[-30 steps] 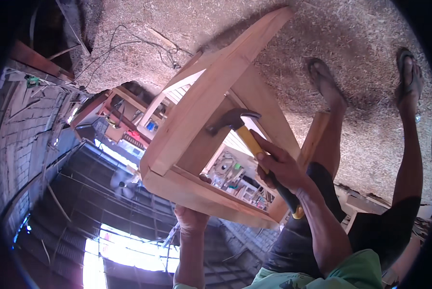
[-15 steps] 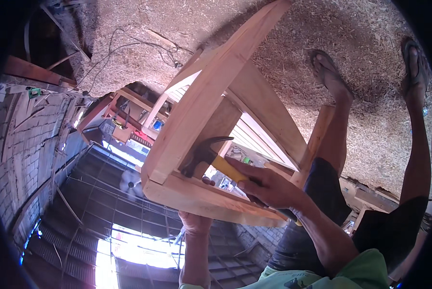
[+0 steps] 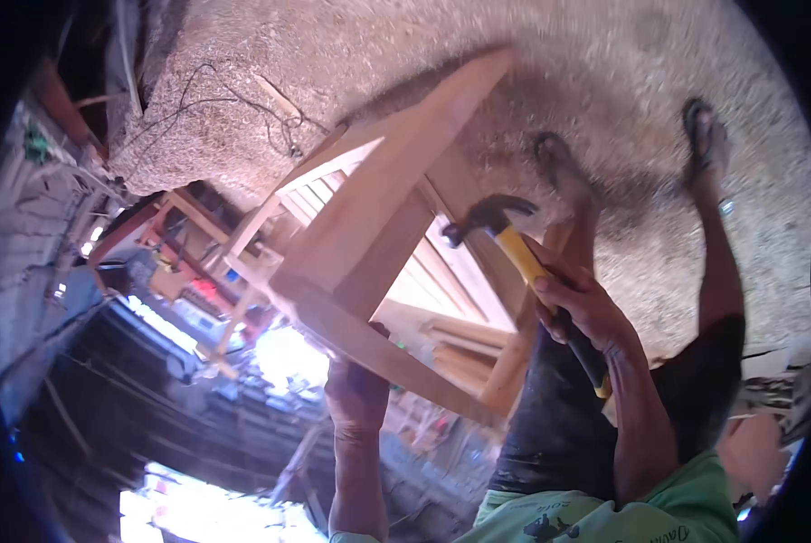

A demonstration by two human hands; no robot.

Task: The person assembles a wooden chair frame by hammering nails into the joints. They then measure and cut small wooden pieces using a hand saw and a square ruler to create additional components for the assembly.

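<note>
My right hand (image 3: 584, 303) is closed round the handle of a claw hammer (image 3: 514, 249) with a yellow and black grip. The hammer's dark head is raised beside the wooden frame (image 3: 369, 213), apart from it. That frame is pale timber with thick beams, a panel and slatted sides, and it sits tilted in front of me. My left hand (image 3: 358, 391) grips its near rail (image 3: 396, 362) from below. A fingertip shows over the rail's inner edge; the other fingers are mostly hidden behind the wood.
Wood shavings (image 3: 640, 54) cover the ground. A dark cord (image 3: 211, 100) lies across them at the far left. My sandalled feet (image 3: 564, 163) stand at the right. Reddish timber pieces (image 3: 184, 262), a block wall (image 3: 25, 226) and a bright roof opening (image 3: 206, 507) appear at the left.
The hammer has lifted out of the frame's corner and moved up and right with my right hand. My left hand still holds the rail. The whole view has shifted and turned slightly.
</note>
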